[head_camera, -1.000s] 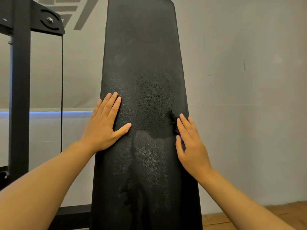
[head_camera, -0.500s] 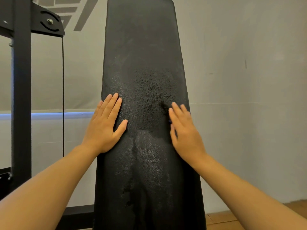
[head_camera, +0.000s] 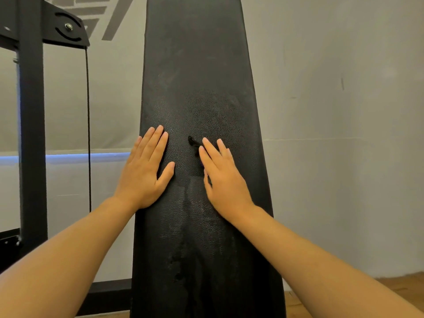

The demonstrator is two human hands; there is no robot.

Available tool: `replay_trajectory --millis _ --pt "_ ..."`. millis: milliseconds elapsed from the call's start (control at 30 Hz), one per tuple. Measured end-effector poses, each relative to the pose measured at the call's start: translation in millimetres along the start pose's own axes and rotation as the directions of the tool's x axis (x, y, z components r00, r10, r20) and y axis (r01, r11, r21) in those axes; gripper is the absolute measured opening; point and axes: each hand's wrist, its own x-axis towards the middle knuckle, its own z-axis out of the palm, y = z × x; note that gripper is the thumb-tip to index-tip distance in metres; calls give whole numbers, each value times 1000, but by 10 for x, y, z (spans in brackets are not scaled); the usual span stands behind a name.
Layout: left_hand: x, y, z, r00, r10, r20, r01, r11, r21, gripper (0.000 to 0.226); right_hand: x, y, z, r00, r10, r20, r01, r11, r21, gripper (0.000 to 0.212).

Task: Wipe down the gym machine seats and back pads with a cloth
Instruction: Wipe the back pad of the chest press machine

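Note:
A tall black back pad (head_camera: 197,72) stands upright in the middle of the view, narrower at the top, with a damp sheen and streaks on its lower half. My left hand (head_camera: 146,171) lies flat on the pad's left side, fingers straight. My right hand (head_camera: 220,177) presses flat near the pad's middle with a dark cloth (head_camera: 193,143) under it. Only a small dark corner of the cloth pokes out past the fingertips; the rest is hidden by the hand.
A black steel frame post (head_camera: 31,134) with a bolted bracket (head_camera: 66,31) stands at the left, and a thin black cable (head_camera: 88,134) hangs beside it. A grey wall is behind the pad. Wooden floor (head_camera: 390,288) shows at the lower right.
My right hand has slid leftward with the cloth, from the pad's right edge to near its middle. My left hand has stayed on the left side.

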Motion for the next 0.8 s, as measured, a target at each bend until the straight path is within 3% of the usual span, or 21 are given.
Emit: replay_trajectory --millis 67,200,367,567,700,800 --pt "-4 -1 0 1000 3 -5 -3 1000 -7 68 -89 189 -80 1000 -28 5 28 999 -39 50" --pt "-2 7 -6 1000 -5 -7 5 1000 9 68 -257 378 -216 987 140 -77 -142 990 -18 48" --pt "-4 33 9 1000 -7 -10 7 1000 13 68 -160 115 -91 951 278 -134 -278 960 19 47" --pt "-5 29 -5 1000 -2 16 2 1000 5 67 15 -246 73 993 107 -42 -106 994 30 45" --pt "-6 12 -15 999 1 35 -1 1000 -11 67 -76 -20 -48 997 -52 52 54 998 -36 50" --pt "-3 11 -34 998 -8 55 8 1000 -4 67 -183 188 -163 1000 -1 20 2 999 -50 50"
